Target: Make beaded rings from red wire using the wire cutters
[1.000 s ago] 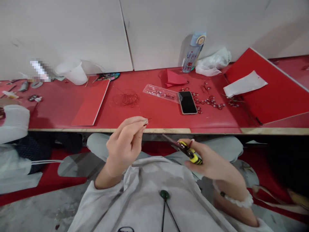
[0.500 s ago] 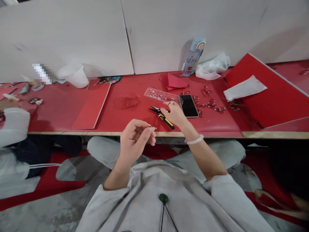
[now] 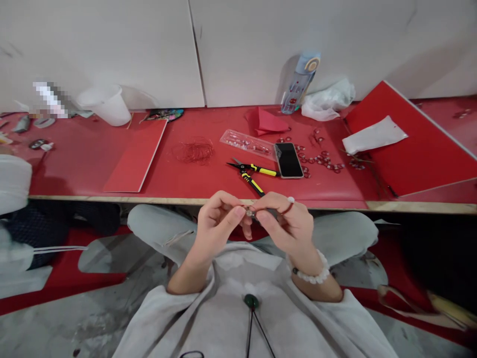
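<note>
Just in front of the table edge, my left hand (image 3: 216,221) pinches a small piece of clear beads on red wire (image 3: 249,213) between thumb and forefinger. From the other side, the closed thumb and forefinger of my right hand (image 3: 288,219) grip the same beaded piece. Fingertips partly cover it, so its full shape is hidden. Beyond my hands lie pliers (image 3: 257,169) with black-and-yellow handles spread apart. A tangle of thin red wire (image 3: 194,151) rests to their left. Behind them is a clear plastic tray (image 3: 228,136) holding small beads.
A phone (image 3: 288,161) lies beside several beaded red rings (image 3: 326,161). Further back stand a water bottle (image 3: 298,84) and a crumpled plastic bag (image 3: 328,102). Red boards (image 3: 139,159) lie to the left and right. A white bucket (image 3: 112,107) and another person's white sleeve (image 3: 13,181) are left.
My right hand has come back from above the pliers and tray to meet my left hand, and now grips the beaded piece too. The pliers' handles now show spread apart.
</note>
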The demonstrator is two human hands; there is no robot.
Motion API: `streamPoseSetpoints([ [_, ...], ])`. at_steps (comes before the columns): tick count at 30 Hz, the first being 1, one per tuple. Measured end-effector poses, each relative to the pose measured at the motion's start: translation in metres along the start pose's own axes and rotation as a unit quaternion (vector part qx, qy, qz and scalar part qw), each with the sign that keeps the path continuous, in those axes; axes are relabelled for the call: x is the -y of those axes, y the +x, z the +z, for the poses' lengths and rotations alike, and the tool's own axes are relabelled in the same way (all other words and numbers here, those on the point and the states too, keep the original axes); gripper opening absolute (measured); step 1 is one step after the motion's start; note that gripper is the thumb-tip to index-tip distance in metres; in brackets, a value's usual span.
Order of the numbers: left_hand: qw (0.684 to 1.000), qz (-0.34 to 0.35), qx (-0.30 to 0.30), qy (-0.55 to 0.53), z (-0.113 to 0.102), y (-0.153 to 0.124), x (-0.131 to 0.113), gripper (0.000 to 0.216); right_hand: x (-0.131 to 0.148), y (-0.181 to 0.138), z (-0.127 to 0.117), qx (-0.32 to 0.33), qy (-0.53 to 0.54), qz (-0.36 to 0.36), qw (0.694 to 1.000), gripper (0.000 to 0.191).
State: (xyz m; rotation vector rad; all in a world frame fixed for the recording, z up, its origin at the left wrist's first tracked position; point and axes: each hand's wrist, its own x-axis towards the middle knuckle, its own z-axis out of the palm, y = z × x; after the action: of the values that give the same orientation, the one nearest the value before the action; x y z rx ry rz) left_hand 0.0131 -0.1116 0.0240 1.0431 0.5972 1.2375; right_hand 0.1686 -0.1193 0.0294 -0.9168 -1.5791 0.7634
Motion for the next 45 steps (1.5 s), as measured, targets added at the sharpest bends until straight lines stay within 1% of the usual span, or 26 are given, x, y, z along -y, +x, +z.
streamPoseSetpoints([
  [4, 0.998, 0.038, -0.013, 0.054, 0.000, -0.001, 0.000, 0.028, 0.003, -0.006, -0.001, -0.010, 0.003, 0.030, 1.000, 0.021],
  [8, 0.991, 0.030, -0.008, 0.132, 0.000, -0.002, -0.002, 0.034, 0.004, -0.008, -0.003, 0.012, -0.004, 0.038, 0.999, 0.021],
  [11, 0.988, 0.038, -0.040, 0.146, 0.001, -0.005, 0.001, 0.034, 0.005, -0.007, -0.004, 0.029, -0.012, 0.034, 0.999, 0.019],
  [13, 0.989, 0.036, -0.058, 0.128, 0.002, -0.006, 0.003, 0.035, 0.006, -0.006, -0.003, 0.038, -0.017, 0.041, 0.998, 0.020],
  [15, 0.994, 0.012, -0.060, 0.089, 0.002, -0.005, 0.006, 0.037, 0.006, -0.005, -0.002, 0.040, -0.015, 0.055, 0.998, 0.022],
  [17, 0.998, -0.028, -0.042, 0.035, 0.002, -0.003, 0.009, 0.038, 0.006, -0.006, -0.002, 0.042, -0.004, 0.063, 0.997, 0.023],
  [19, 0.997, -0.070, -0.006, -0.020, 0.000, 0.000, 0.010, 0.039, 0.004, -0.008, -0.003, 0.040, 0.008, 0.060, 0.997, 0.023],
  [22, 0.989, -0.120, 0.057, -0.070, -0.003, 0.003, 0.010, 0.039, -0.001, -0.009, -0.005, 0.035, 0.004, 0.030, 0.999, 0.020],
  [24, 0.986, -0.123, 0.085, -0.070, -0.007, 0.004, 0.010, 0.038, -0.007, -0.009, -0.004, 0.019, -0.034, -0.016, 0.999, 0.018],
  [26, 0.992, -0.084, 0.089, -0.029, -0.009, 0.004, 0.011, 0.033, -0.012, -0.009, -0.002, -0.030, -0.108, -0.080, 0.990, 0.012],
  [28, 0.995, 0.000, 0.071, 0.067, -0.010, 0.002, 0.010, 0.022, -0.017, -0.011, 0.000, -0.122, -0.184, -0.144, 0.965, 0.011],
  [29, 0.987, 0.065, 0.060, 0.133, -0.010, 0.001, 0.010, 0.018, -0.019, -0.013, 0.000, -0.170, -0.197, -0.169, 0.951, 0.013],
  [30, 0.968, 0.135, 0.056, 0.204, -0.010, 0.001, 0.009, 0.015, -0.019, -0.015, 0.001, -0.207, -0.188, -0.182, 0.943, 0.014],
  [31, 0.937, 0.201, 0.050, 0.280, -0.010, 0.000, 0.007, 0.014, -0.019, -0.016, 0.001, -0.225, -0.161, -0.181, 0.944, 0.015],
  [32, 0.900, 0.251, 0.054, 0.351, -0.010, 0.000, 0.005, 0.014, -0.018, -0.018, 0.002, -0.223, -0.129, -0.167, 0.952, 0.015],
  [33, 0.863, 0.285, 0.061, 0.413, -0.010, 0.000, 0.003, 0.016, -0.017, -0.019, 0.002, -0.205, -0.100, -0.145, 0.963, 0.014],
  [35, 0.799, 0.319, 0.083, 0.503, -0.010, 0.000, -0.001, 0.019, -0.014, -0.020, 0.002, -0.150, -0.083, -0.112, 0.979, 0.013],
  [36, 0.776, 0.326, 0.094, 0.531, -0.010, 0.000, -0.002, 0.020, -0.013, -0.020, 0.003, -0.128, -0.089, -0.110, 0.982, 0.014],
  [37, 0.760, 0.331, 0.103, 0.549, -0.010, -0.001, -0.003, 0.020, -0.013, -0.020, 0.003, -0.111, -0.094, -0.114, 0.983, 0.016],
  [38, 0.751, 0.335, 0.109, 0.558, -0.011, -0.001, -0.004, 0.021, -0.013, -0.019, 0.003, -0.099, -0.095, -0.115, 0.984, 0.018],
  [39, 0.750, 0.337, 0.113, 0.557, -0.011, -0.001, -0.003, 0.021, -0.013, -0.019, 0.004, -0.087, -0.089, -0.108, 0.986, 0.019],
  [40, 0.759, 0.333, 0.114, 0.547, -0.011, -0.001, -0.002, 0.019, -0.014, -0.018, 0.004, -0.078, -0.075, -0.094, 0.990, 0.020],
  [41, 0.777, 0.324, 0.111, 0.528, -0.012, -0.001, -0.001, 0.014, -0.014, -0.019, 0.004, -0.072, -0.055, -0.074, 0.993, 0.021],
  [42, 0.804, 0.310, 0.102, 0.498, -0.012, -0.001, 0.002, 0.010, -0.015, -0.019, 0.004, -0.068, -0.031, -0.055, 0.996, 0.022],
  [44, 0.867, 0.256, 0.071, 0.421, -0.012, -0.001, 0.007, 0.023, -0.016, -0.021, 0.005, -0.069, 0.015, -0.019, 0.997, 0.023],
  [45, 0.896, 0.218, 0.057, 0.384, -0.011, -0.001, 0.010, 0.028, -0.017, -0.022, 0.005, -0.069, 0.034, -0.005, 0.997, 0.023],
])
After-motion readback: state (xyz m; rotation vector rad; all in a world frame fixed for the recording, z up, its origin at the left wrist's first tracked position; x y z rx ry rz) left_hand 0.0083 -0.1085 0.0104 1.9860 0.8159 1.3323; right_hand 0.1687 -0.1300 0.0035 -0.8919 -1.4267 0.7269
